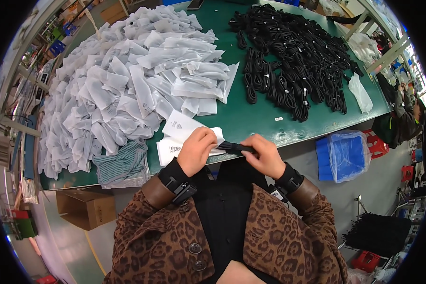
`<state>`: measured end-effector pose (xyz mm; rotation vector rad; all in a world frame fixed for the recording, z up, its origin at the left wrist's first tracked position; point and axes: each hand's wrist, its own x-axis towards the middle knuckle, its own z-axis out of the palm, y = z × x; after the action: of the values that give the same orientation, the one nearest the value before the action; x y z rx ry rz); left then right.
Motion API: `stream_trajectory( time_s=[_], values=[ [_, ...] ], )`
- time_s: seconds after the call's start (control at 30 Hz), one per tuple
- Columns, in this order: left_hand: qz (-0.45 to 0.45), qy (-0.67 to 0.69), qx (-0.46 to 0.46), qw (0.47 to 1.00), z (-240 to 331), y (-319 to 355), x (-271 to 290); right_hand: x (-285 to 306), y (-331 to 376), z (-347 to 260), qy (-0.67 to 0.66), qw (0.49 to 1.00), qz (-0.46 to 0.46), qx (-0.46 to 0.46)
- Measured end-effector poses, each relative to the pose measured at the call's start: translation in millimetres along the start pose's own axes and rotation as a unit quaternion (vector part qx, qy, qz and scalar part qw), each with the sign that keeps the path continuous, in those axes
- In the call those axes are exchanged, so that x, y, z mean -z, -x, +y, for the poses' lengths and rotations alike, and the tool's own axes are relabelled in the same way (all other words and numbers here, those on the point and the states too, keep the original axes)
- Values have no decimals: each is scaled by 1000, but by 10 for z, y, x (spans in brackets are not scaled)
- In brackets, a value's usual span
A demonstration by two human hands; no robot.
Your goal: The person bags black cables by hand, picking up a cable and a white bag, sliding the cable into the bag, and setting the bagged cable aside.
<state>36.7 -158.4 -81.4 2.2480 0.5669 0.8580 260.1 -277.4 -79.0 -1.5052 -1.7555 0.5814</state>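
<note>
At the near edge of the green table, my left hand (197, 150) pinches the mouth of a white plastic bag (181, 126). My right hand (265, 156) grips a bundled black cable (235, 147), whose left end is at the bag's opening. How far the cable reaches inside is hidden by my left fingers. Under that bag lies a stack of flat white bags (167, 150). Beyond my left hand rises a large heap of filled white bags (123, 80). Many coiled black cables (293, 57) are piled beyond my right hand.
The green table (307, 130) curves across the view. A striped grey-green cloth (121, 163) lies at its near left edge. One pale bag (360, 93) sits by the cables. On the floor are a cardboard box (87, 208) and a blue crate (330, 158) with clear plastic. Another person (404, 116) is at far right.
</note>
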Motion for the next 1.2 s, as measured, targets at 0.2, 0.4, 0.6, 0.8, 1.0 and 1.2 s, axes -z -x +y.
stream_trajectory(
  time_s=[0.2,0.4,0.6,0.8,1.0,1.2],
  values=[
    [-19,-45,-74,996,68,-76,21,-26,-110,208,-408,865,-63,-285],
    [20,17,8,1000,99,-205,136,-31,-354,-43,-13,974,81,211],
    [43,165,79,982,-60,-394,332,-81,-645,-285,-132,979,106,111],
    [100,375,139,911,-164,-830,992,186,-999,209,44,984,162,54],
    [99,318,97,938,-113,-993,810,184,-1105,-51,-31,981,110,159],
    [-3,494,232,838,77,-991,605,39,-1288,-333,-59,945,156,282]
  ],
)
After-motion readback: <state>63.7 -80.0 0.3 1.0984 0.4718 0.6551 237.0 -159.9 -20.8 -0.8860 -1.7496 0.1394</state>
